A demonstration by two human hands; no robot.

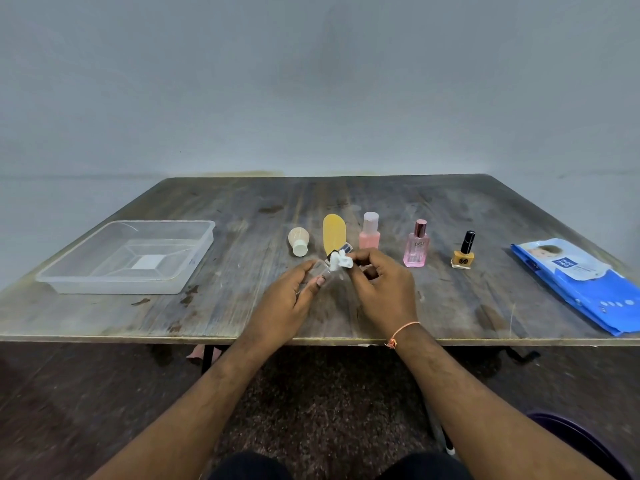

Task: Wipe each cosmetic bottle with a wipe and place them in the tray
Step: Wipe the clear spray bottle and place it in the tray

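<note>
Wiping step, first bottle by the look of it: left hand (294, 292) gripped a clear bottle (323, 273) above the table (242, 306), right hand (377, 282) pinched a wipe (339, 261) against its cap. Tray (69, 278) sat empty, far left. Next move probably needs a leftward carry into it.

yellow tube (334, 233), pink bottle (415, 249), blue pack (585, 289)

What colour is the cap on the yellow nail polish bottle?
Black, seen in the head view: the nail polish bottle stands right of the pink perfume bottle.
</note>
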